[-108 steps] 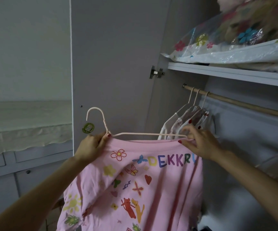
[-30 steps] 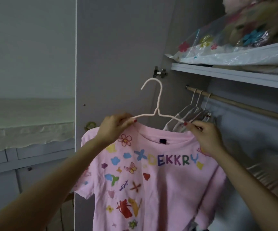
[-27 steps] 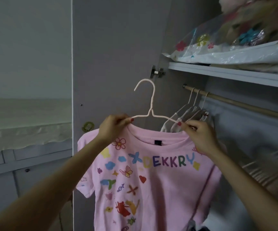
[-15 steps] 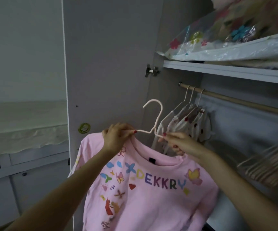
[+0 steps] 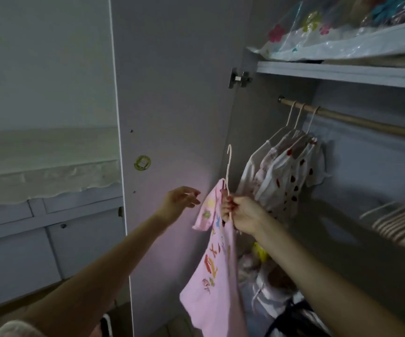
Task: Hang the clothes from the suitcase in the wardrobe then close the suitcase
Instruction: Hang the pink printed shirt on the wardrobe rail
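1. The rod [image 5: 357, 121] is the landmark; it runs from the wardrobe's left wall off to the right, under the shelf [image 5: 342, 74].
2. The right hand [image 5: 242, 215] is closed around the base of the hanger [image 5: 228, 171], below and left of the rod. The hook points up, edge-on to the camera.
3. The pink shirt [image 5: 214, 276] hangs from that hanger, also edge-on, well below the rod.
4. The left hand [image 5: 179, 199] is farther left of the rod, fingers loosely spread, holding nothing, just apart from the shirt's shoulder.
5. The key relation: the rod lies up and to the right of the hook, so the right hand is nearer and would probably lift that way.
6. Count: three hangers with garments [image 5: 286, 173] on the rod's left end, one hanger in hand, one shirt on it. A bundle of spare hangers [image 5: 400, 222] sits below the rod at right; I cannot count them.
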